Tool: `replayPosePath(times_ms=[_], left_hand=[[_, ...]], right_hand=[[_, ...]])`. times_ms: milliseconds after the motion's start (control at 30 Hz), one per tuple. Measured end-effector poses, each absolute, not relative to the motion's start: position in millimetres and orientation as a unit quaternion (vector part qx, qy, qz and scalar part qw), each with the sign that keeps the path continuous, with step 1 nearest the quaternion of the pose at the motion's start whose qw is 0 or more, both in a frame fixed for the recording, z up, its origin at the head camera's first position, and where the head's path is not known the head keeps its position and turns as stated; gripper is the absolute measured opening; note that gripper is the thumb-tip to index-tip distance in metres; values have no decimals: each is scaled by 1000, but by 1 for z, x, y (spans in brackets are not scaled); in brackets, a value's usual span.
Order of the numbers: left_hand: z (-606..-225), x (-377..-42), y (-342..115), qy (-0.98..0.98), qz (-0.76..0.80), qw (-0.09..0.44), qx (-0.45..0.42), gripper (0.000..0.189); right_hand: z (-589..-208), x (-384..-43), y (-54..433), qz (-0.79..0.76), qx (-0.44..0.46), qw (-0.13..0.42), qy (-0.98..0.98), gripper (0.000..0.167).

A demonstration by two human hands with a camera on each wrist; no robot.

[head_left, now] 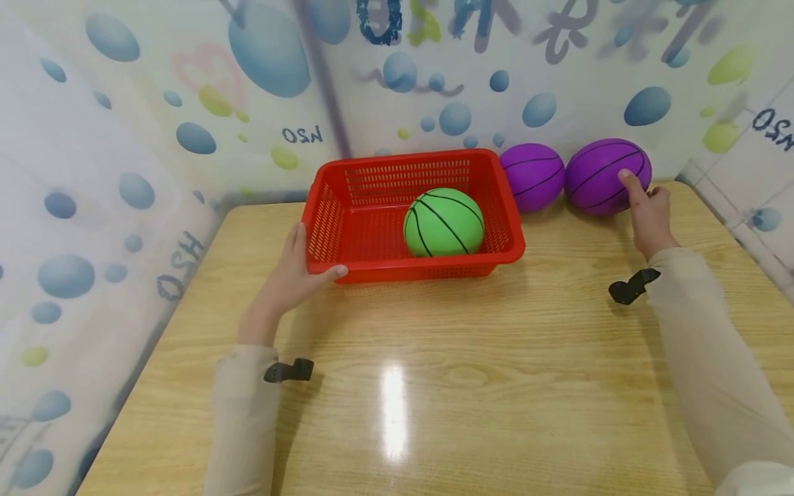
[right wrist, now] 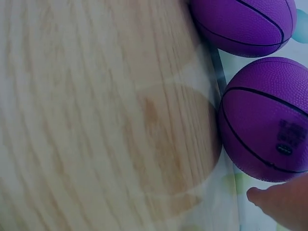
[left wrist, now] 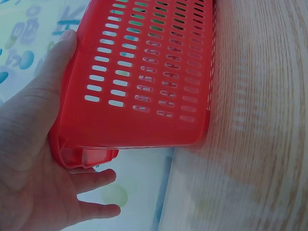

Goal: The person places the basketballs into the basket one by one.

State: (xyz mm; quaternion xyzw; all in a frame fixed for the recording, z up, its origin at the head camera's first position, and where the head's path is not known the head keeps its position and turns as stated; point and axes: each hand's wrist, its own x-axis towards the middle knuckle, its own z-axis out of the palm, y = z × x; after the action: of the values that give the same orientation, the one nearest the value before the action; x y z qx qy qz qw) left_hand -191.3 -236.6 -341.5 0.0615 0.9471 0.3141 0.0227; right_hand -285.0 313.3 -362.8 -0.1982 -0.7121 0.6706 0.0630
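Observation:
A red plastic basket (head_left: 397, 271) with slotted walls stands on the table, a green ball (head_left: 443, 224) with black lines in its right half. My left hand (head_left: 294, 272) holds the basket's near left corner, thumb over the front rim and fingers along the left side. In the left wrist view, two fingers of this hand (left wrist: 41, 159) stretch out past the basket. To the basket's right sit two purple balls, an inner ball (head_left: 532, 177) and an outer ball (head_left: 604, 177). My right hand (head_left: 651, 213) is at the outer ball, its thumb overlapping it in the head view.
The light wood table (head_left: 471, 386) backs onto a patterned wall (head_left: 205, 76) with printed bubbles and letters. Both purple balls stand close to that wall. Another wall stretch (head_left: 738, 131) borders the table's right side. Black straps sit on both sleeved wrists.

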Motion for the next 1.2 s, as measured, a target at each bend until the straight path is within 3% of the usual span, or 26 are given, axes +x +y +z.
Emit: replayPosePath(times_ms=[600, 1000, 1200], left_hand=[[-344, -186, -245, 943, 328, 11, 62, 114], [-349, -192, -244, 944, 325, 8, 65, 115], [-346, -194, -241, 943, 326, 0, 65, 114]], right_hand=[[-369, -303, 292, 689, -234, 46, -684, 111], [-375, -304, 295, 709, -248, 69, -657, 106], [-378, -304, 297, 709, -269, 107, -644, 101]])
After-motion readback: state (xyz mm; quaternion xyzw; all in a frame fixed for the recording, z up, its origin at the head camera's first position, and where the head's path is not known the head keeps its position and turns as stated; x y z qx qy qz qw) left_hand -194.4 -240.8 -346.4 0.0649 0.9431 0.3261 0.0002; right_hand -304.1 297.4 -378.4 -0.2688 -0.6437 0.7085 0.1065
